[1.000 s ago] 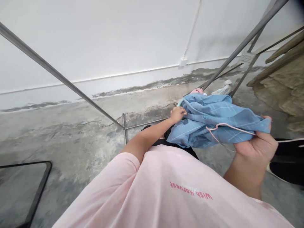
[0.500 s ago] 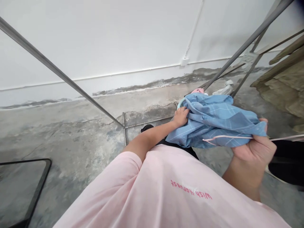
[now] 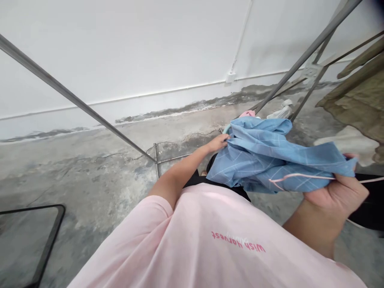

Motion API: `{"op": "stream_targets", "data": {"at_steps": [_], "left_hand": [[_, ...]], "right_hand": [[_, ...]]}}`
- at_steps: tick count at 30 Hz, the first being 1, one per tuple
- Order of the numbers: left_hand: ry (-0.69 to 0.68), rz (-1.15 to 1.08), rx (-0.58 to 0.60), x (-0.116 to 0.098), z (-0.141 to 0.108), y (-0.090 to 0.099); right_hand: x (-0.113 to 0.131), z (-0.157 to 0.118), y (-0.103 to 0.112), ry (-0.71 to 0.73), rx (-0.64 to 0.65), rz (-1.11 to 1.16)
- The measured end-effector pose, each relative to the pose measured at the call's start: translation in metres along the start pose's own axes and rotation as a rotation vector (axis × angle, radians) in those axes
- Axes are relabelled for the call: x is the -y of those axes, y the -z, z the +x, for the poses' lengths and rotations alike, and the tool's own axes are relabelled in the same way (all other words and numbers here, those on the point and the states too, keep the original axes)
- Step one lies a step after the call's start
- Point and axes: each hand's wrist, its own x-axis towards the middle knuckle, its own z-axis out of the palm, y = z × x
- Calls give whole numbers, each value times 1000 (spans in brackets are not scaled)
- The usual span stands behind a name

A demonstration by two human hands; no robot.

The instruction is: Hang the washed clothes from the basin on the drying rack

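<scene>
A crumpled blue plaid shirt (image 3: 267,158) hangs between my hands, in front of my pink T-shirt (image 3: 210,244). My left hand (image 3: 217,143) is closed on the shirt's near left edge, next to a mint-green hanger hook (image 3: 227,129). My right hand (image 3: 336,192) pinches the shirt's far right corner. A thin pink cord or hanger (image 3: 300,176) crosses the fabric and runs past my right hand. A pink item (image 3: 247,114) shows behind the shirt, mostly hidden.
Metal rack bars (image 3: 75,100) slant across the view in front of a white wall (image 3: 120,52) above a stained concrete floor (image 3: 90,176). An olive cloth (image 3: 363,92), a white rag (image 3: 282,112) and a pale cloth (image 3: 345,144) lie right; a black-framed panel (image 3: 30,244) sits lower left.
My right hand has moved right, spreading the shirt wider. My left hand has shifted slightly left. A pale cloth now shows at the right.
</scene>
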Motion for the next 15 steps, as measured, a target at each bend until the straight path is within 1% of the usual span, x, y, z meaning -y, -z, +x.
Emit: {"op": "stream_targets", "data": {"at_steps": [1,2,5,8,9,10,12,13,15], "left_hand": [[-5,-41,-22,-6,-4,8],[-13,-81,-73,-14,-8,18],[-28,-146,-232,-49,-18,56],[-73,-70,-406,-89,-29,95],[-85,-51,-459,-99,-32,106],[-84,-48,-485,-106,-36,115],[-43,-62,-463,-109,-44,125],[2,-72,-419,-105,-48,128],[127,-79,-286,-93,-59,128]], "right_hand": [[3,0,1,13,-3,-25],[7,0,2,34,4,-49],[18,-3,0,101,71,-121],[19,-3,-2,136,87,-156],[16,-1,-2,137,89,-153],[12,1,-2,135,95,-146],[0,7,1,98,100,-135],[-6,10,2,63,78,-138],[-16,15,5,-37,-17,-158]]}}
